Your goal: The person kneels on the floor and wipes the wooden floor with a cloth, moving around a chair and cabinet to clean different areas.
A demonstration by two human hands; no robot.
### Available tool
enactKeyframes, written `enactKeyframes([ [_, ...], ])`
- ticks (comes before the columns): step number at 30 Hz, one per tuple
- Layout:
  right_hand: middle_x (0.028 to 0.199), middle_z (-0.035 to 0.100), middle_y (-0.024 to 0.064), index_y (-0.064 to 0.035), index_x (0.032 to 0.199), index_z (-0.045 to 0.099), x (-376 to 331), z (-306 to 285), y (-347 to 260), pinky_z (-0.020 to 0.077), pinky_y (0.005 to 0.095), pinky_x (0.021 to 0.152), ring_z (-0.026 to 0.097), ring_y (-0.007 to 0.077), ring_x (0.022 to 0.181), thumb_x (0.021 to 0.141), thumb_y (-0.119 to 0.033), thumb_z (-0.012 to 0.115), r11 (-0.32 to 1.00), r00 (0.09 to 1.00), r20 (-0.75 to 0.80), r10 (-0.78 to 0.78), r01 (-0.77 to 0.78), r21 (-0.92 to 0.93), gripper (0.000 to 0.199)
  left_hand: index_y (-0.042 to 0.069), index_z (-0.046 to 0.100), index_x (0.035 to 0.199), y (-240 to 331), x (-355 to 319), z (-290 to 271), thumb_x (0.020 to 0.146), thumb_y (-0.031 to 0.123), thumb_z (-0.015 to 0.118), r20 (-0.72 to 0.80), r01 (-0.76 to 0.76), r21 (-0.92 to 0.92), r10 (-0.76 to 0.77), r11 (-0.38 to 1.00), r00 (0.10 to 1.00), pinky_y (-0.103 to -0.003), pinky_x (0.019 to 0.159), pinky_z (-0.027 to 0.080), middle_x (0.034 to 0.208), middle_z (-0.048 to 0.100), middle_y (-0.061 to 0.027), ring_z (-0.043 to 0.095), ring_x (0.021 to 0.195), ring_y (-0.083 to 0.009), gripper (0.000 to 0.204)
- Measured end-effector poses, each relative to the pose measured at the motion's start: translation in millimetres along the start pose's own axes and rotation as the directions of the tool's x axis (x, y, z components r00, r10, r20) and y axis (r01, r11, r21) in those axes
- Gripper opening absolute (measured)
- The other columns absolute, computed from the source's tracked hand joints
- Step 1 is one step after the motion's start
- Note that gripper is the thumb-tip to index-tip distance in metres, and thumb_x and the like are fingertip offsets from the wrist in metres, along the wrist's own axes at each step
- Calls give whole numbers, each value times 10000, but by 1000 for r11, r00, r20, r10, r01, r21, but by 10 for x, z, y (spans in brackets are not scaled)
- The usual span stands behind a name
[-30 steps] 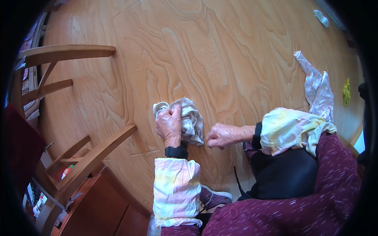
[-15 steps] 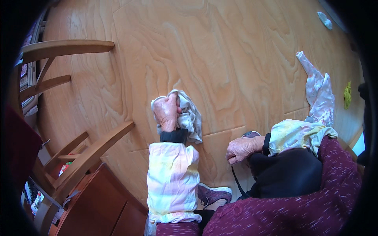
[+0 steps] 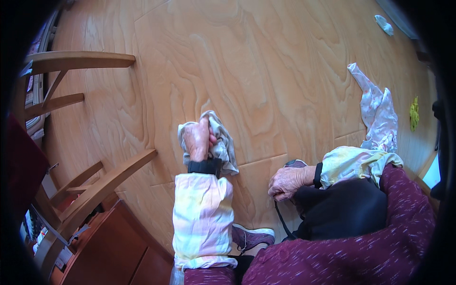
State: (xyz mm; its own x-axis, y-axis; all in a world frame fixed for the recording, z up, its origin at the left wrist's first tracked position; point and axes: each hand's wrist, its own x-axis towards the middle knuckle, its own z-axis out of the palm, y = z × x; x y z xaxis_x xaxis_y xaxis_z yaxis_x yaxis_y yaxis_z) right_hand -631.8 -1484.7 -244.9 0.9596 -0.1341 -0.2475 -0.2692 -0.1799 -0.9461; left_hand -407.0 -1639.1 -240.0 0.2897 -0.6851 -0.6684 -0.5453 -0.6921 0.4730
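Observation:
On the wooden floor, my left hand [image 3: 197, 140] is closed around a crumpled greyish-white cloth [image 3: 223, 145], bunched under and beside the fingers. A black band circles that wrist, above a pale checked sleeve cover [image 3: 204, 213]. My right hand [image 3: 289, 183] rests by my dark-trousered knee [image 3: 346, 209], fingers curled. A thin black strap [image 3: 281, 218] hangs from beneath these fingers, and its upper end is hidden in them. Below the hands a purple shoe [image 3: 254, 237] shows, with part of another beside the right hand.
Wooden chair legs [image 3: 109, 183] stand at the left, beside a reddish-brown cabinet [image 3: 109, 242]. A pale patterned cloth [image 3: 380, 111] lies on the floor at the right. Farther right is a yellow-green scrap [image 3: 414, 114]. A small white item [image 3: 384, 25] lies far right.
The whole view has shifted slightly, so things appear a little farther left. My left hand and the cloth keep nearly the same place on the floor. My right hand stays by the knee.

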Motion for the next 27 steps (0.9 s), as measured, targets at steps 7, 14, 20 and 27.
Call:
enactKeyframes([
  [7, 784, 619, 45, -113, 778, 611, -153, 105, 17, 443, 393, 766, 584, 248, 867, 722, -295, 637, 943, 982, 17, -188, 186, -275, 192, 24, 597, 539, -39, 8, 92, 880, 379, 518, -7, 86, -93, -87, 992, 996, -306, 382, 405, 442, 567, -85, 511, 349, -157, 498],
  [14, 794, 613, 44, -110, 785, 588, -147, 114, 35, 436, 377, 776, 584, 242, 861, 732, -300, 632, 937, 989, 82, -125, 145, -318, 202, 28, 571, 538, 13, 39, 56, 885, 352, 520, 17, 17, -210, -14, 978, 1000, -285, 336, 363, 445, 566, -86, 491, 334, -147, 478],
  [20, 809, 621, 38, -112, 816, 589, -182, 99, 40, 437, 377, 794, 586, 236, 873, 739, -306, 647, 928, 983, 44, -180, 184, -323, 217, 25, 570, 554, -89, -63, 88, 899, 363, 528, 35, 140, -219, -136, 966, 990, -269, 321, 347, 440, 552, -82, 461, 310, -133, 485],
  [27, 810, 620, 31, -114, 812, 588, -160, 56, 1, 435, 374, 793, 587, 228, 874, 744, -315, 645, 920, 984, 79, -158, 176, -351, 220, 25, 562, 562, -38, 32, 113, 890, 332, 535, -12, 15, -309, -20, 951, 1000, -264, 328, 353, 448, 555, -78, 465, 316, -136, 450],
])
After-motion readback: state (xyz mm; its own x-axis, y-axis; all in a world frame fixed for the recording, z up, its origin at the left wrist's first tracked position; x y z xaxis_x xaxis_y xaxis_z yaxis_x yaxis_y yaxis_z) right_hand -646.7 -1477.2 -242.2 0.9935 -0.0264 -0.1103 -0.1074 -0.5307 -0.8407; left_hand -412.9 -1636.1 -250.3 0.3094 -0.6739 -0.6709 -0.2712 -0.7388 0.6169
